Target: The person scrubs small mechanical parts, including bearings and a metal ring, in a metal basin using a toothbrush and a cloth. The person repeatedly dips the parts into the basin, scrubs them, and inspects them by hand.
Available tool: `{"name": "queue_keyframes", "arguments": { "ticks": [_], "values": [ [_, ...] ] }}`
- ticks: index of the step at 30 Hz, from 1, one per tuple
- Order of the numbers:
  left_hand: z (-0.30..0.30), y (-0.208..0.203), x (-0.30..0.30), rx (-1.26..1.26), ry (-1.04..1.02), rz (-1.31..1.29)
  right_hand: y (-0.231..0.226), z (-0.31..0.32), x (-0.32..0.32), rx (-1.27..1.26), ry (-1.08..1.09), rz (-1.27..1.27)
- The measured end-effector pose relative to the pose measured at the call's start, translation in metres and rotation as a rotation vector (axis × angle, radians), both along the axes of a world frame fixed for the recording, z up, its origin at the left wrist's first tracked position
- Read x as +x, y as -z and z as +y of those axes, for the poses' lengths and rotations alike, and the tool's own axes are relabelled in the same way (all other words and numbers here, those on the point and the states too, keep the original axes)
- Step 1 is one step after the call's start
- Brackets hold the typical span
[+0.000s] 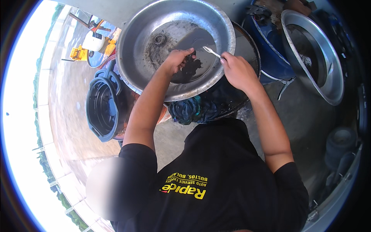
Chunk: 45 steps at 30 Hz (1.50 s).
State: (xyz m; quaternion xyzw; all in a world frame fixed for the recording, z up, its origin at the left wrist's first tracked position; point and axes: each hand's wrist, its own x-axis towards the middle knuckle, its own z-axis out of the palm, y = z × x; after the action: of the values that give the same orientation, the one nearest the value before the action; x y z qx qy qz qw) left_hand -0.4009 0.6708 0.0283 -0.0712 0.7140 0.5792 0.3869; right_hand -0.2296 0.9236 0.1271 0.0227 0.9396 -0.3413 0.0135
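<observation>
A wide metal basin (129, 50) with grimy dark liquid and sludge in its bottom lies in front of me. Over it, my left hand (178, 61) is closed, its thumb stretched to the right and its fingers blackened. A dark shape hangs at those fingers; I cannot tell a held part from shadow on the liquid. By the basin's right rim, my right hand (237, 69) grips a slim pale toothbrush (211, 51), its head pointing left toward my left hand. A small ring-shaped part (159, 38) rests in the sludge at the basin's far left.
Dark rags (189, 110) are bunched below the basin's near rim, beside a dark drum top (247, 46). To the left stands a grey-black tub (94, 104). A blue drum (270, 50) and a tilted second metal basin (334, 73) are at the right.
</observation>
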Motion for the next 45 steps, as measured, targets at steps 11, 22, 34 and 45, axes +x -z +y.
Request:
{"name": "queue_keyframes", "arguments": {
  "ticks": [11, 22, 34, 45],
  "values": [
    [0.004, -0.017, -0.003, 0.201, -0.236, -0.144, 0.03, -0.047, -0.087, 0.327, -0.24, -0.12],
    [-0.01, 0.001, -0.004, 0.152, -0.234, -0.179, 0.035, -0.045, -0.101, 0.402, -0.274, -0.122],
    [-0.005, -0.032, 0.006, 0.136, -0.377, -0.123, 0.061, -0.054, -0.114, 0.532, -0.361, -0.127],
    [-0.013, 0.005, -0.005, 0.094, -0.543, -0.163, 0.073, -0.069, -0.131, 0.497, -0.429, -0.144]
  ]
}}
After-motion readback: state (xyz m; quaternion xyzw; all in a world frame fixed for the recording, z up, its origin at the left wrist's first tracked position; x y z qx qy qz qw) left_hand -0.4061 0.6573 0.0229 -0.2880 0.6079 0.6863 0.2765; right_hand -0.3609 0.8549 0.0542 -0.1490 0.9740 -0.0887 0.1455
